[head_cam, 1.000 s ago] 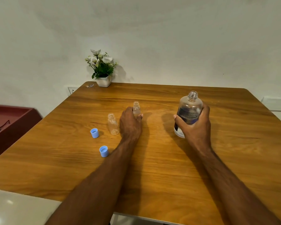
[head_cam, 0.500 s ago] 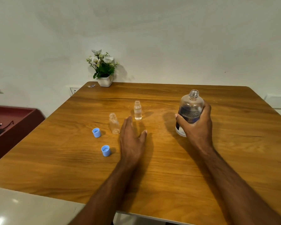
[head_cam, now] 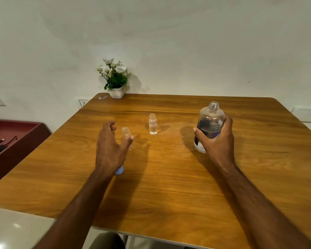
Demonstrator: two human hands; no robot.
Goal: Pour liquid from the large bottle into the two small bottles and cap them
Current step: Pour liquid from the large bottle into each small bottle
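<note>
Wooden table [head_cam: 169, 186] bears both uncapped small bottles: the filled small bottle [head_cam: 153, 124] stands upright near centre, the empty small bottle [head_cam: 127, 135] at its eight o'clock. Left hand [head_cam: 110, 148] hovers spread-fingered beside the empty one, partly covering a blue cap [head_cam: 119, 170]. Right hand [head_cam: 216, 141] grips the uncapped large bottle [head_cam: 209, 123] at three o'clock.

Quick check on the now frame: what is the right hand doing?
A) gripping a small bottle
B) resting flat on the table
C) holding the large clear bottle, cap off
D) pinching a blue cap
C: the right hand is wrapped round the large clear plastic bottle with the dark label, which stands upright with its threaded neck open; the left hand is spread by the nearer small clear bottle.
</note>
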